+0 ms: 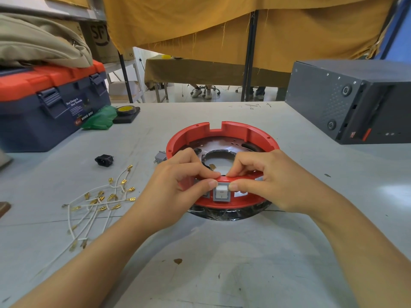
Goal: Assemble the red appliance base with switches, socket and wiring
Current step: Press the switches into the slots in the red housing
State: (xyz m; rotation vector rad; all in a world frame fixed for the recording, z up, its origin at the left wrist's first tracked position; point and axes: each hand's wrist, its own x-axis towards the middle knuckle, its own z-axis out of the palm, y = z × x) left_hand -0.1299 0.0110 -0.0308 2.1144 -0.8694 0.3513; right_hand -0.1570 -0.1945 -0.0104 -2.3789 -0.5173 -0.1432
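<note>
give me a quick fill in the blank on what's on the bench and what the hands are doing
Both hands press a grey switch into the near wall of the ____ base.
The black socket lies on the table to the base's ____.
The loose wires have ____-coloured terminals.
The toolbox has an orange ____.

Missing: red; left; gold; lid

Grey table carries red base, wires, socket, toolbox.
</note>
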